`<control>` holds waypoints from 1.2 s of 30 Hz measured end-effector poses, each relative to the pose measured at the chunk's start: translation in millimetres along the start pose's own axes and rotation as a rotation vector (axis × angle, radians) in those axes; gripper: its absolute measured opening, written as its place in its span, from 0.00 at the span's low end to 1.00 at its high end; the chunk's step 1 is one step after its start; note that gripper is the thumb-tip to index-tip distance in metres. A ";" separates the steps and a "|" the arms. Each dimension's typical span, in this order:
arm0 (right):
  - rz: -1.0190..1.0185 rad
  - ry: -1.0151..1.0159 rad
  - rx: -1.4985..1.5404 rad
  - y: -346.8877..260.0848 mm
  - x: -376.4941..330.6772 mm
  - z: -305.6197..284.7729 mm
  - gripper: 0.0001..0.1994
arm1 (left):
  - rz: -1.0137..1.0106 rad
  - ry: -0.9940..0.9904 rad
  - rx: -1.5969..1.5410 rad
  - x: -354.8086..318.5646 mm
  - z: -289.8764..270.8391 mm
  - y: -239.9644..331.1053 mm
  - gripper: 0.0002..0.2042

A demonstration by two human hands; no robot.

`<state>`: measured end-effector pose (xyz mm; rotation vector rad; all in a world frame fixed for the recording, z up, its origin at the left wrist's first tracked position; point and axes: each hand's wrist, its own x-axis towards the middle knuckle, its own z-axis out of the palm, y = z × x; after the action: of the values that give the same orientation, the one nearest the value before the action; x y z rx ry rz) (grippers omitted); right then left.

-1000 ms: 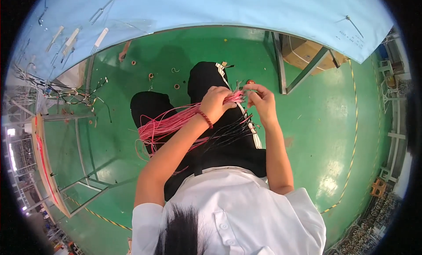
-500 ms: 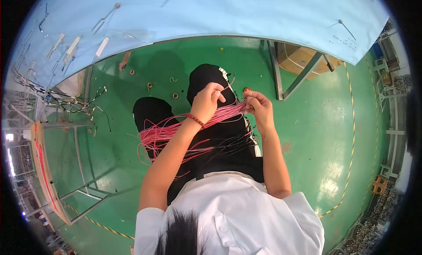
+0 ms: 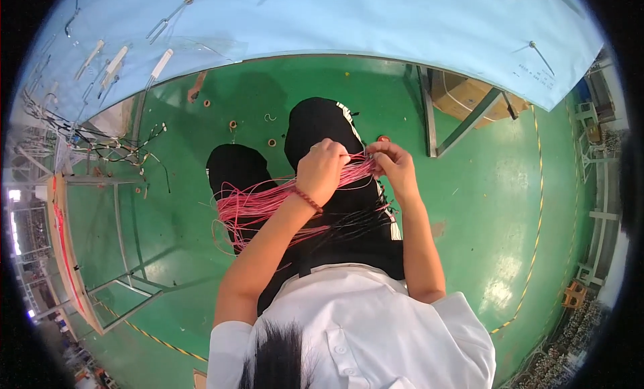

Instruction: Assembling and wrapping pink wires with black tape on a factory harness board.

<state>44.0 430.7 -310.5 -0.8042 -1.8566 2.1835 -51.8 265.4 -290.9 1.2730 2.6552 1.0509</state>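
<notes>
Bent arms (image 3: 263,255) reach forward; the left hand (image 3: 320,171) and right hand (image 3: 398,170) are near each other, fingers (image 3: 386,148) curled in and pinching.

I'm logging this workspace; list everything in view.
Pink wires: many, pink, across lap
Black wires: several, black, lap
Board: one, light blue, top
Fixtures: several, metallic, on board
Cardboard box: one, brown, beneath board
Cable cluster: one, black and white, left
Metal frame: one, grey, left
Small rings: several, brownish, floor
Floor: one, green, below
Tape lines: two, yellow-black, floor
Edge clutter: uncountable, blurred, rim
Trousers: one pair, black, legs
Shirt: one, white, bottom
Bracelet: one, red, left wrist
Left hand: one, pinching pink wires
Right hand: one, at wire ends
</notes>
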 end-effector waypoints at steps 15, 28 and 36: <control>-0.315 -0.235 -0.359 -9.2 -25.5 17.3 0.20 | -0.454 0.028 -0.975 1.9 -15.9 -49.1 0.07; -0.799 -0.042 -0.847 19.2 -16.2 -0.9 0.14 | -0.425 0.530 -1.462 23.4 -235.1 -168.6 0.08; -0.418 -0.349 -0.673 -79.6 -15.9 14.3 0.20 | -0.391 1.170 -0.848 -39.0 -401.5 -148.5 0.12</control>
<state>33.3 428.1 -228.8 -0.0672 -2.6863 1.5098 -242.7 -54.2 -76.0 -0.1276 2.1075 2.9217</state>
